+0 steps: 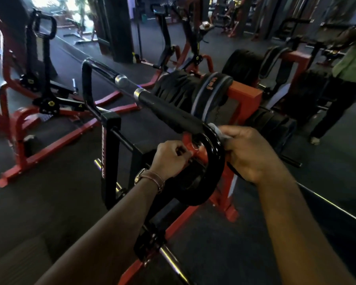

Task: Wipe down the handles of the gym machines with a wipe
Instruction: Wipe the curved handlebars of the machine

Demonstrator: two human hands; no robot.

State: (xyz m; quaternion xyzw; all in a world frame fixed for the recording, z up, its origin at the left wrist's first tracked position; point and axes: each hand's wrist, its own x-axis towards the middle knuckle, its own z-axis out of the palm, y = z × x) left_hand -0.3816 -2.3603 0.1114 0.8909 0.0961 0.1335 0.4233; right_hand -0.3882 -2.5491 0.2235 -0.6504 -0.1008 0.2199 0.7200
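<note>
Two hands work one glossy black curved bar [216, 159]. The right hand [249, 155] curls around the bend, pressing a pale crumpled wipe [218, 130] against it. The left hand [171, 159], fingers curled, grips the red frame [232, 194] beside the bar. Beyond, the matte foam handle [169, 114] ends in a chrome cap, free at its tip. Stacked black weight plates [193, 93] lie behind.

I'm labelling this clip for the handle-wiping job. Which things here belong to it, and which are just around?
Part of the job:
- wipe, held in the right hand
- black handle with its curved bend
- left hand, gripping the red frame

Just around:
- weight plates
- other red machines
- person in green
</note>
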